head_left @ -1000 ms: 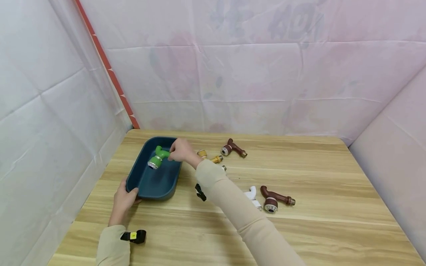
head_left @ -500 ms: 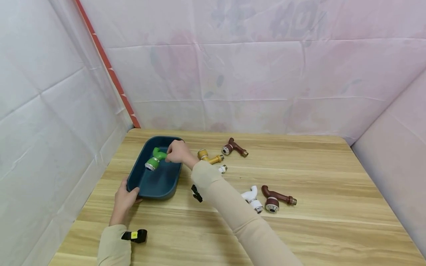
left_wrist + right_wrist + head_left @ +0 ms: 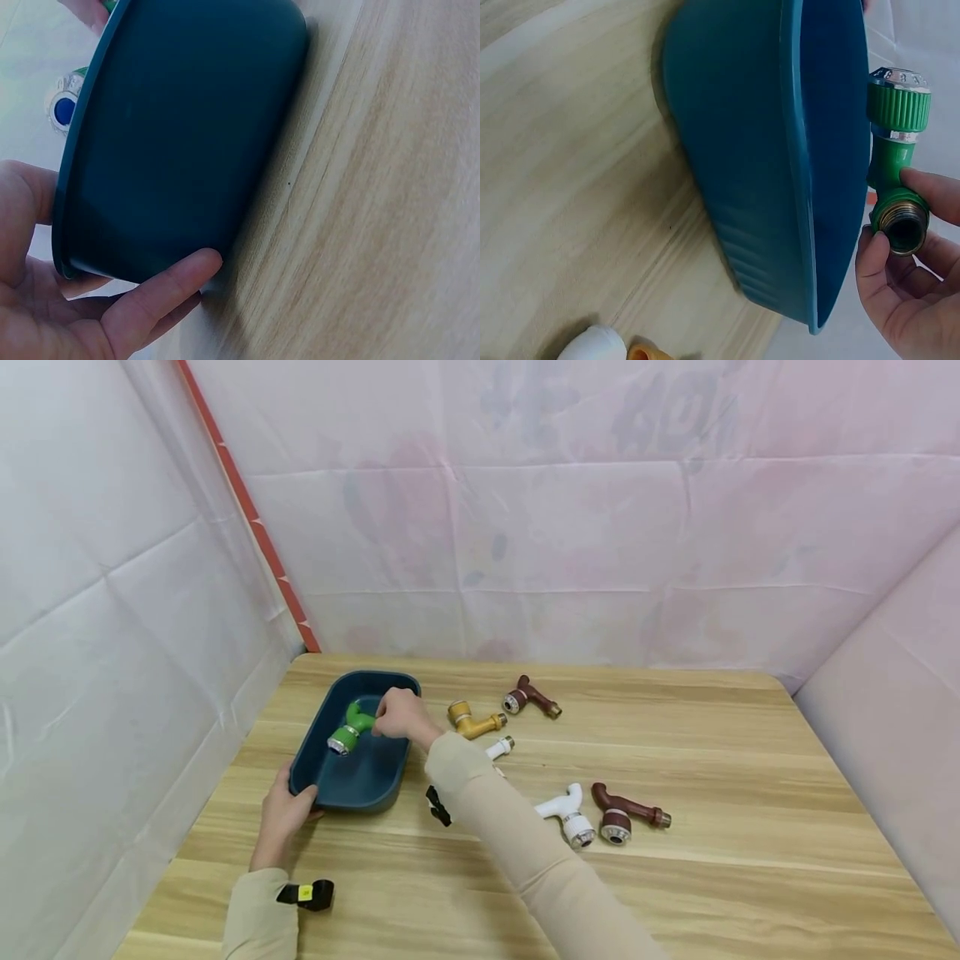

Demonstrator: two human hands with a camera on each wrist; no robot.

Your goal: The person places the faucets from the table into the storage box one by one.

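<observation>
My right hand [image 3: 405,716] pinches a green tap [image 3: 352,729] by its threaded inlet end, over the dark blue plastic basin [image 3: 358,806]. In the right wrist view, the green tap [image 3: 898,112] shows its ribbed knob and brass thread, with thumb and fingers around the inlet, just beyond the basin's rim. At the basin's near left corner, my left hand [image 3: 283,812] grips the wall. The left wrist view has that hand [image 3: 82,307] with its fingers against the outside of the basin [image 3: 180,135]; the tap's silver knob cap [image 3: 64,109] peeks past the rim.
Right of the basin lie a yellow tap [image 3: 472,727], a maroon tap [image 3: 531,697] and a white tap [image 3: 500,747] partly behind my right sleeve. Nearer are another white tap [image 3: 573,822] and a second maroon tap [image 3: 626,810]. White cloth walls [image 3: 555,543] enclose the wooden table [image 3: 720,777].
My right hand has moved slightly left and lower over the basin with the green tap. The left hand keeps its grip on the basin's corner. More of the yellow and white taps shows beside the sleeve.
</observation>
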